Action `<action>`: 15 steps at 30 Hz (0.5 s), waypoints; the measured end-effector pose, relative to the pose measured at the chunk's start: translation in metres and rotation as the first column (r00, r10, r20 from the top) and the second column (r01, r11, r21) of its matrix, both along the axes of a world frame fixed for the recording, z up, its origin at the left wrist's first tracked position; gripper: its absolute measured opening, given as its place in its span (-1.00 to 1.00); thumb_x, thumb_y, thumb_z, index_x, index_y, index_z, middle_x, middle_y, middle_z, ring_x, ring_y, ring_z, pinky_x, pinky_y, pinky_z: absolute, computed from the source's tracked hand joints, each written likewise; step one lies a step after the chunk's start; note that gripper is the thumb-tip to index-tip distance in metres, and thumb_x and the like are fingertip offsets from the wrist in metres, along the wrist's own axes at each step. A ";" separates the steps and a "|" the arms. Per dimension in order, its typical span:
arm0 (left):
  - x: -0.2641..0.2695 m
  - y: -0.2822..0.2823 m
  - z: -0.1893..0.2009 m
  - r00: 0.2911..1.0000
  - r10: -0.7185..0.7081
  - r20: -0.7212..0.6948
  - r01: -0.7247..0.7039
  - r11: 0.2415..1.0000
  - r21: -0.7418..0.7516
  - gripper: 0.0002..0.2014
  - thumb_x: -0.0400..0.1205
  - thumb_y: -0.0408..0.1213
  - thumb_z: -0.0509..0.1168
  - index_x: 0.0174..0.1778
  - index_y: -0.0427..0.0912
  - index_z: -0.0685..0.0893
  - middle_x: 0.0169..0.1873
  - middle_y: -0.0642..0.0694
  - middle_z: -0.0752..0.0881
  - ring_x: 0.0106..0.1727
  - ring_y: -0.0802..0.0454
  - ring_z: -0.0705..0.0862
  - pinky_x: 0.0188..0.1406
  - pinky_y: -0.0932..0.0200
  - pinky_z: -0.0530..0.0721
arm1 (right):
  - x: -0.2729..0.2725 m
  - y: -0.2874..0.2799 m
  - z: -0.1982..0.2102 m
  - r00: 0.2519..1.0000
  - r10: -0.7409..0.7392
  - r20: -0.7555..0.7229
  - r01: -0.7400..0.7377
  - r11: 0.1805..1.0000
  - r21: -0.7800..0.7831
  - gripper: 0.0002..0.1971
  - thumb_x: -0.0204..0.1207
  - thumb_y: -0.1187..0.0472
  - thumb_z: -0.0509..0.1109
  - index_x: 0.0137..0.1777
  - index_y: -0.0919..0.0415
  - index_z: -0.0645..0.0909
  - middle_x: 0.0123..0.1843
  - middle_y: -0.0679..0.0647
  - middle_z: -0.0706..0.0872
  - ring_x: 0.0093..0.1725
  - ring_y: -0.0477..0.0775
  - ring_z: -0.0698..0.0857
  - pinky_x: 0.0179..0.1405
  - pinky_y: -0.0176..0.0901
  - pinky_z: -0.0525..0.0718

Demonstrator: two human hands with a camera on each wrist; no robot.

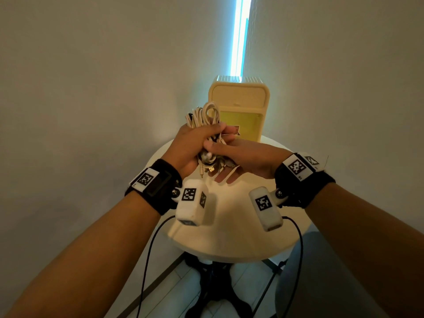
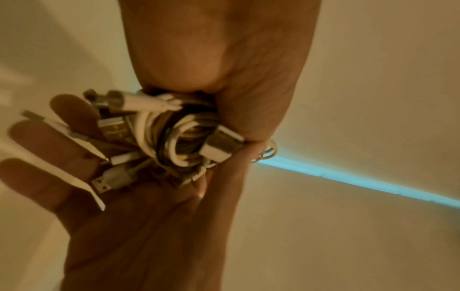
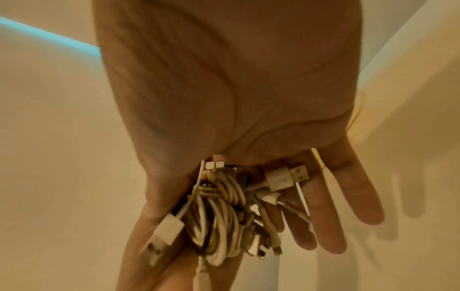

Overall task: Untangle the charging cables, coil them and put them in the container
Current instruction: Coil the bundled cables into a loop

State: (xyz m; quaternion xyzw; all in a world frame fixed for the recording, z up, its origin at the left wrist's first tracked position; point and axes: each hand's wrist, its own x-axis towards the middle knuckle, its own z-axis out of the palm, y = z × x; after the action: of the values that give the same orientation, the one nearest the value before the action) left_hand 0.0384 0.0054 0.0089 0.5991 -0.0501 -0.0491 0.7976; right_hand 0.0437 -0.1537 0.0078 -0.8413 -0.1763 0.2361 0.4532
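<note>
The left hand point(image 1: 190, 148) clenches the tangled cable bundle point(image 1: 204, 118) (mostly white); the right hand point(image 1: 247, 159) supports it underneath, fingers point(image 1: 226, 177) straight, near the container point(image 1: 238, 97).

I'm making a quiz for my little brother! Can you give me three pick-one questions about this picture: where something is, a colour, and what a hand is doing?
1. Where is the container? A on the floor; B at the table's far edge; C on a shelf.
2. Most cables are: A white; B red; C green.
3. The left hand is: A lying flat; B pointing; C gripping the cables.
Answers: B, it stands on the table top; A, the loops look white; C, its fingers curl round them.
</note>
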 end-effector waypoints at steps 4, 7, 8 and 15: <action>0.005 0.009 0.001 0.994 -0.103 0.036 0.104 0.993 -0.053 -0.69 0.77 -0.43 0.37 0.43 -0.23 0.75 -0.03 -0.26 0.86 0.05 -0.14 0.87 0.04 0.01 0.86 | -0.001 -0.001 0.000 0.999 0.032 -0.008 -0.032 0.999 0.040 -0.66 0.79 0.05 0.33 0.35 0.29 0.70 0.18 0.23 0.88 0.17 0.34 0.86 0.29 0.36 0.80; 0.007 0.011 0.007 0.990 -0.139 0.006 0.139 0.988 -0.062 -0.75 0.76 -0.36 0.40 0.33 -0.31 0.77 -0.17 -0.14 0.81 -0.08 -0.07 0.85 0.13 -0.05 0.86 | -0.001 -0.008 -0.002 0.995 0.101 -0.007 -0.099 0.989 0.114 -0.67 0.81 0.09 0.32 0.37 0.30 0.70 0.25 0.18 0.87 0.22 0.26 0.85 0.30 0.23 0.81; 0.007 0.012 0.008 0.990 -0.143 -0.014 0.142 0.988 -0.061 -0.82 0.74 -0.33 0.42 0.22 -0.31 0.79 -0.22 -0.11 0.80 -0.14 -0.04 0.84 0.18 -0.09 0.83 | -0.001 -0.009 -0.002 0.994 0.114 -0.002 -0.112 0.986 0.125 -0.65 0.81 0.06 0.33 0.37 0.30 0.71 0.26 0.15 0.87 0.23 0.24 0.85 0.32 0.22 0.80; 0.008 0.006 0.005 0.989 -0.106 -0.104 0.099 0.992 -0.072 -0.63 0.74 -0.20 0.48 -0.38 -0.12 0.58 -0.46 -0.07 0.49 -0.42 0.03 0.62 -0.20 0.05 0.80 | 0.007 -0.017 0.001 0.979 0.105 0.175 -0.079 0.985 -0.151 -0.36 0.45 -0.47 0.40 0.26 0.02 0.79 0.13 -0.08 0.88 0.18 -0.08 0.83 0.41 0.22 0.74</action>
State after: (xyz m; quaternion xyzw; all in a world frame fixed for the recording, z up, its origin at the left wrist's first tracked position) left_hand 0.0467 0.0111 0.0142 0.5652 -0.0393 -0.1208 0.8151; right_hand 0.0502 -0.1707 0.0088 -0.8808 -0.2384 0.1907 0.3620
